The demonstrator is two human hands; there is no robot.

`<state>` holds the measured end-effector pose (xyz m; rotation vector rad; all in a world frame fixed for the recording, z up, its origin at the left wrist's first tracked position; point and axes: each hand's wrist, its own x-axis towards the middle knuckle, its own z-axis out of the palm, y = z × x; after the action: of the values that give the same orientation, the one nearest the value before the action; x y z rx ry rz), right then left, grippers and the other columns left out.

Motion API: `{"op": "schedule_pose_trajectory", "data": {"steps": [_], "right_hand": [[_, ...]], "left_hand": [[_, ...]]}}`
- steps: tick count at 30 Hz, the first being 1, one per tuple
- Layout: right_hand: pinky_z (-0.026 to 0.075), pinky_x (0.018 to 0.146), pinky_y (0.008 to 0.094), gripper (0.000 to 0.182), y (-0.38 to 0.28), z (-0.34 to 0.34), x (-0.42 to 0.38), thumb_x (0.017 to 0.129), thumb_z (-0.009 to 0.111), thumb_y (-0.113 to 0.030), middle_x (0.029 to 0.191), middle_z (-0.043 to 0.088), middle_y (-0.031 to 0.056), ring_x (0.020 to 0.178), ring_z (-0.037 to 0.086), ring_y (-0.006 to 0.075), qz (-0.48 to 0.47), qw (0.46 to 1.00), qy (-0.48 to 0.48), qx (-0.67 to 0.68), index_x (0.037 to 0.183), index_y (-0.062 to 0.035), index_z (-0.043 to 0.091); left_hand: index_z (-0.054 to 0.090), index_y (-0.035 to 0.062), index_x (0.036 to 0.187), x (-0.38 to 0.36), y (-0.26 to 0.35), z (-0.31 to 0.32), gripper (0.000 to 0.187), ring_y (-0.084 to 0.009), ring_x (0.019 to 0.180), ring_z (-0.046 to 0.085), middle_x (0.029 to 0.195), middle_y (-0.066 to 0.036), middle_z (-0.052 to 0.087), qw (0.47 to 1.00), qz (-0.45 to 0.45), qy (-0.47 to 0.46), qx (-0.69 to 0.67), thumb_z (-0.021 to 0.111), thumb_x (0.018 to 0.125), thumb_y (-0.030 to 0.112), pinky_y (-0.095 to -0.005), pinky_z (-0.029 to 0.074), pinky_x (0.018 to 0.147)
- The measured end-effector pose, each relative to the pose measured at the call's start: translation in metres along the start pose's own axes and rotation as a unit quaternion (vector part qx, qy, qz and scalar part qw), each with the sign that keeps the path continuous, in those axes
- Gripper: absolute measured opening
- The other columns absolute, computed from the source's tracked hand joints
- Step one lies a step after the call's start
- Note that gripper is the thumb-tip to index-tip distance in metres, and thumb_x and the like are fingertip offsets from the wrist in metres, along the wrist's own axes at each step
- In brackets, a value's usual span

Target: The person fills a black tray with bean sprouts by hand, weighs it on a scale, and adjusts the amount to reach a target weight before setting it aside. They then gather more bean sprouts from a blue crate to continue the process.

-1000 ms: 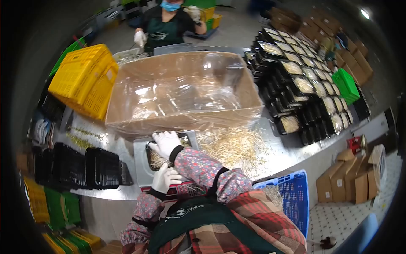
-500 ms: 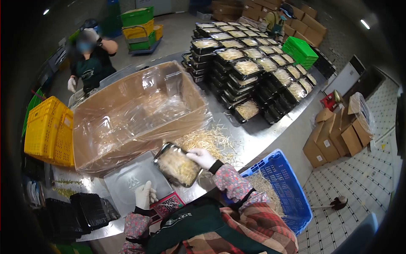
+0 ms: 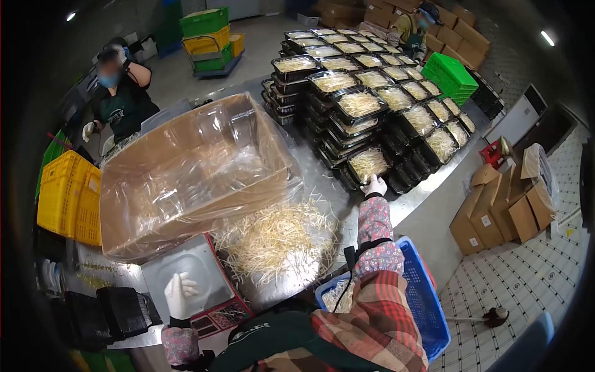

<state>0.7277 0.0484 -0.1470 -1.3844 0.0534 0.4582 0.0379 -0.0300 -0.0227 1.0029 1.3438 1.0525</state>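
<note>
One filled tray was added to the stacks from the scale, its edge held in the right hand's grip — the left hand loosely spread, empty.

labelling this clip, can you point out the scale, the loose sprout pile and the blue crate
Scale (image 3: 206, 265): head view, bare part of its flat plate
Loose sprout pile (image 3: 269, 243): head view, middle of the heap
Blue crate (image 3: 423, 291): head view, side wall

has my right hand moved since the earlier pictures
Yes: judged against the scale, the right hand has moved away, forward and right, to the tray at the front of the stacks.
</note>
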Motion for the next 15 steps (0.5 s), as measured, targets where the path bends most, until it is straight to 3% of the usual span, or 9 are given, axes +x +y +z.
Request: {"op": "schedule_pose_trajectory", "data": {"steps": [2,5,6,7,9,10,12,13,15], "right_hand": [[0.051,0.043,0.0359,0.023,0.003,0.004,-0.004,0.093,0.059,-0.020,0.077,0.061,0.0050,0.052,0.057,0.0171,-0.008,0.995,-0.028,0.093,0.110,-0.0053,0.055],[0.055,0.051,0.0399,0.035,0.002,-0.012,-0.023,0.090,0.065,-0.038,0.076,0.057,0.0046,0.053,0.054,0.0177,0.064,0.993,-0.053,0.088,0.107,-0.0099,0.054],[0.056,0.054,0.0410,0.038,-0.001,-0.016,-0.039,0.089,0.066,-0.041,0.080,0.058,0.0066,0.058,0.056,0.0193,0.076,0.992,-0.039,0.094,0.107,-0.0104,0.054],[0.057,0.057,0.0425,0.036,0.002,-0.024,-0.046,0.090,0.065,-0.039,0.085,0.059,0.0091,0.064,0.058,0.0207,0.083,0.990,-0.040,0.107,0.110,-0.0108,0.053],[0.056,0.057,0.0401,0.032,0.007,-0.045,-0.063,0.090,0.066,-0.034,0.088,0.060,0.0079,0.069,0.059,0.0207,0.111,0.987,-0.067,0.098,0.111,-0.0124,0.056],[0.055,0.058,0.0382,0.030,0.011,-0.055,-0.073,0.090,0.065,-0.032,0.089,0.061,0.0068,0.069,0.059,0.0200,0.113,0.985,-0.093,0.087,0.112,-0.0135,0.057],[0.054,0.067,0.0390,0.032,0.018,-0.068,-0.097,0.091,0.064,-0.030,0.098,0.059,0.0064,0.075,0.057,0.0172,0.105,0.986,-0.123,0.041,0.118,-0.0145,0.061],[0.054,0.064,0.0351,0.029,0.018,-0.072,-0.113,0.093,0.060,-0.026,0.097,0.059,0.0055,0.071,0.057,0.0145,0.099,0.985,-0.144,0.015,0.119,-0.0146,0.061],[0.053,0.059,0.0306,0.027,0.026,-0.080,-0.146,0.095,0.058,-0.022,0.093,0.060,0.0041,0.066,0.057,0.0127,0.076,0.978,-0.194,-0.032,0.120,-0.0135,0.061]], "left_hand": [[0.058,-0.0034,0.114,-0.008,0.010,-0.024,0.042,-0.0128,0.057,0.061,0.082,-0.010,0.066,0.998,0.020,0.054,0.011,0.047,0.100,0.035,-0.0231,0.050,0.053],[0.056,0.0002,0.124,-0.017,0.003,-0.095,0.040,-0.0111,0.071,0.062,0.097,-0.010,0.066,0.976,0.067,0.196,0.060,0.050,0.099,0.031,-0.0233,0.051,0.060],[0.054,0.0018,0.129,-0.019,-0.002,-0.138,0.040,-0.0122,0.087,0.062,0.111,-0.010,0.064,0.968,0.061,0.228,0.089,0.053,0.098,0.028,-0.0227,0.050,0.069],[0.051,-0.0006,0.131,-0.025,-0.004,-0.168,0.044,-0.0199,0.101,0.060,0.124,-0.014,0.059,0.920,0.117,0.319,0.193,0.055,0.097,0.027,-0.0294,0.050,0.079],[0.049,-0.0025,0.132,-0.049,0.011,-0.211,0.049,-0.0317,0.115,0.054,0.131,-0.019,0.054,0.722,0.219,0.444,0.483,0.055,0.097,0.032,-0.0394,0.045,0.094],[0.049,-0.0025,0.132,-0.059,0.009,-0.237,0.049,-0.0317,0.115,0.054,0.131,-0.019,0.054,0.715,0.214,0.450,0.490,0.055,0.097,0.032,-0.0394,0.045,0.094],[0.049,-0.0032,0.132,-0.072,0.003,-0.282,0.054,-0.0420,0.122,0.047,0.136,-0.024,0.048,0.508,0.063,0.519,0.685,0.052,0.096,0.038,-0.0464,0.037,0.104],[0.052,-0.0023,0.128,-0.080,0.012,-0.283,0.055,-0.0477,0.123,0.043,0.134,-0.024,0.050,0.590,-0.058,0.479,0.647,0.048,0.097,0.043,-0.0470,0.034,0.107],[0.057,0.0008,0.124,-0.080,-0.033,-0.346,0.049,-0.0493,0.122,0.043,0.128,-0.021,0.056,0.693,-0.083,0.288,0.656,0.043,0.099,0.040,-0.0471,0.034,0.107]]}}
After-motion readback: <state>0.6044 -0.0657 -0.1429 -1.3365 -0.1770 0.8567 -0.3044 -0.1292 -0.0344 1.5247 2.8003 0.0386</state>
